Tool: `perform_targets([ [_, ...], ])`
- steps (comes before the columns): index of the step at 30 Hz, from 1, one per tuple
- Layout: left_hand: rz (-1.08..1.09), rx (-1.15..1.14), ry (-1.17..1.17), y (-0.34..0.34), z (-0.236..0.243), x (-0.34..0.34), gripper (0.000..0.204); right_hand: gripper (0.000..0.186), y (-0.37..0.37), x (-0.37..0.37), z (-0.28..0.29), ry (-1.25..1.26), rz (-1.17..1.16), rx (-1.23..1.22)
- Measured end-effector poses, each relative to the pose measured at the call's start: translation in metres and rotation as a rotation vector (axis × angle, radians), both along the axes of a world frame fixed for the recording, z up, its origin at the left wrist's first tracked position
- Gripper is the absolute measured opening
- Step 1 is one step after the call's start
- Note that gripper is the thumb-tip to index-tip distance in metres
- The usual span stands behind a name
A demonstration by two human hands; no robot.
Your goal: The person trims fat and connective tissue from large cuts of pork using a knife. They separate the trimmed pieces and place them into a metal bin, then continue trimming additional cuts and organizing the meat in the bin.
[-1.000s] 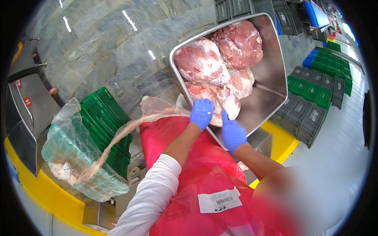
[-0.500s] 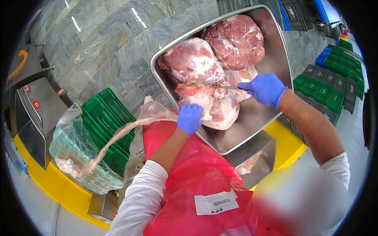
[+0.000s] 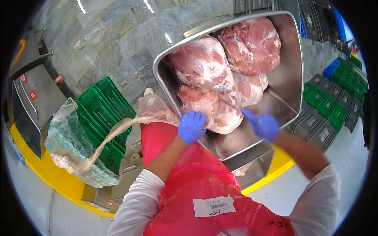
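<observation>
A deep steel bin [image 3: 289,98] holds several large chunks of raw meat, among them a big red one [image 3: 252,45] at the far right and a paler one [image 3: 202,63] on the left. At the bin's near left, my left hand [image 3: 191,128] in a blue glove is closed on the edge of a fatty meat piece [image 3: 199,103]. My right hand [image 3: 263,125], also gloved and smeared by motion, is closed round a knife. The thin knife blade [image 3: 231,104] points left over the near meat; its handle is hidden in my fist.
Clear plastic [image 3: 65,151] drapes over green crates [image 3: 104,114] at left, with a twisted strand [image 3: 112,137] running toward the bin. Black and green crates [image 3: 321,106] are stacked at right. A steel cabinet [image 3: 41,92] stands far left. A red apron [image 3: 189,173] covers my front.
My right hand has moved nearer to me with the knife, its blade now slanting across the near meat. My left hand keeps its hold. The view has shifted slightly.
</observation>
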State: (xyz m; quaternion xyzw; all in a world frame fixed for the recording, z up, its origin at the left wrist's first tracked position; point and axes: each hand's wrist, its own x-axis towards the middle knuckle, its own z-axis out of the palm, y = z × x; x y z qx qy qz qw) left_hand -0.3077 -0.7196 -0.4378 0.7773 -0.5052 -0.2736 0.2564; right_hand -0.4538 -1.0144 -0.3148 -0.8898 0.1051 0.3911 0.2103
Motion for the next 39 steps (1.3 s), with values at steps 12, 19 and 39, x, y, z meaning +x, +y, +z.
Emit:
perform_targets([
  [12, 0.004, -0.04, -0.026, -0.003, -0.014, -0.007, 0.039, 0.075, 0.187, 0.054, 0.029, 0.184, -0.46, -0.154],
  [19, -0.111, 0.085, -0.184, -0.01, -0.001, -0.004, 0.015, 0.053, 0.111, 0.045, 0.045, 0.13, -0.374, -0.207],
  [39, -0.357, 0.506, -0.447, -0.102, -0.021, -0.045, 0.042, 0.042, 0.107, -0.142, 0.016, -0.271, -0.98, -0.158],
])
